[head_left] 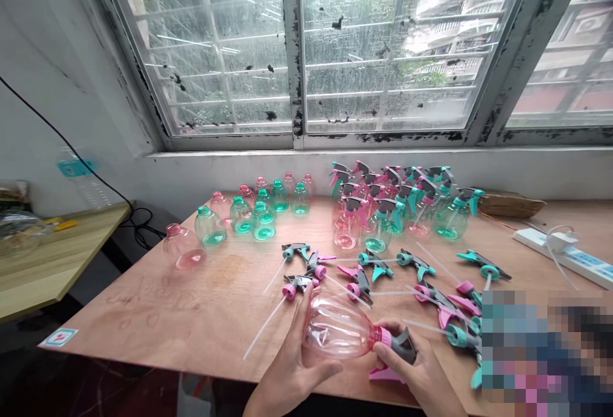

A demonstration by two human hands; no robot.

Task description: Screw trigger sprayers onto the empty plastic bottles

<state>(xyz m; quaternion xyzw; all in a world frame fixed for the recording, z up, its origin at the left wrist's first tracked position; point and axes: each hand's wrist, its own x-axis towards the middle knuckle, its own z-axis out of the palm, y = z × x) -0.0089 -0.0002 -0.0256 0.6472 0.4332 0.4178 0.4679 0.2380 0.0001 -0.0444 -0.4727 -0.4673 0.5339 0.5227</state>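
Note:
A clear pink bottle [338,327] lies sideways in the air above the table's front edge, its neck pointing right. My left hand [292,363] cups its rounded base, with the thumb underneath and the fingers partly hidden behind it. At the neck, my right hand [419,363] is closed around a grey and pink spray head [400,343], its pink collar against the bottle's mouth. The pink trigger [387,375] hangs below. Just beyond my hands, loose spray heads with straws lie scattered, among them a pink one [357,284] and a teal one [376,265].
Open pink and green bottles, such as one green [211,227], stand at the back left. Several bottles with spray heads [378,232] cluster behind. A power strip [569,254] lies at the right, near a brown package [510,204]. The right front corner is pixelated.

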